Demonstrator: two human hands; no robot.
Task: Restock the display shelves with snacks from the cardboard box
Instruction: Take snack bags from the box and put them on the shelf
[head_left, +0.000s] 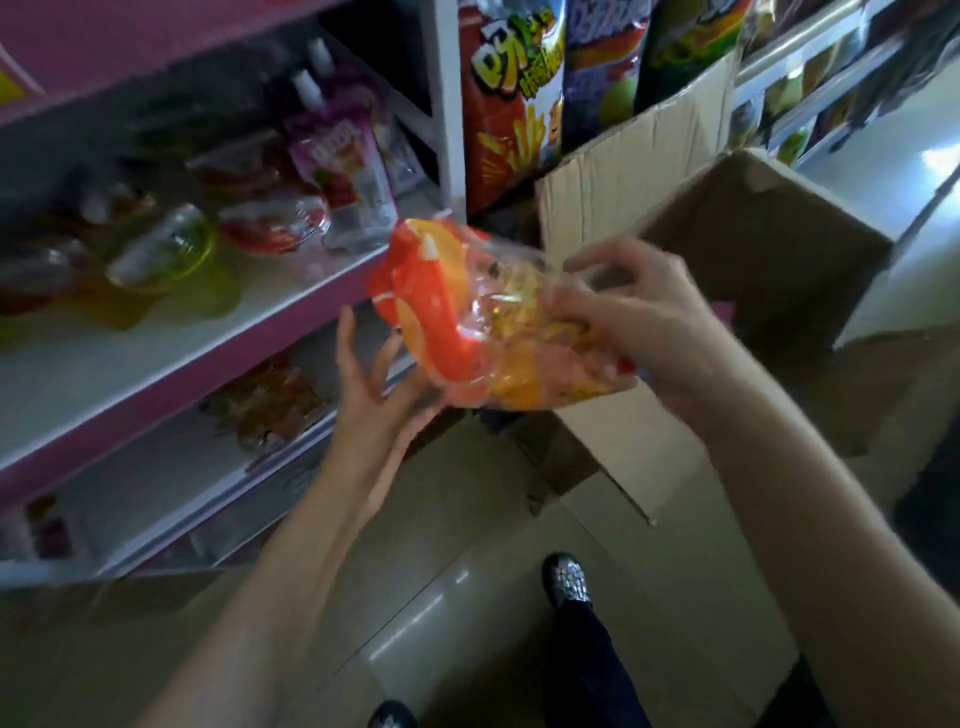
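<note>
— Carrying bag (483, 322) from box (727, 249) toward shelf (171, 358); right hand (634, 317) clamped on clear end, left hand (369, 395) cupped beneath, fingers spread, touching or not unclear.

— Best support underneath, avoid crushing contents. Aim for bare patch right of jelly cups (171, 260). Set flat, label outward, clear of pouches (343, 171).

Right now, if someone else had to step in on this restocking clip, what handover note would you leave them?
Right hand: gripping the orange snack bag from above.
Left hand: open, cupped under the bag's lower edge.
The bag is in mid-air between the cardboard box, flaps open on the floor, and the pink-edged shelves.
Done: bag is out of the box.
Left: place it on a shelf; the box contents are hidden.
</note>
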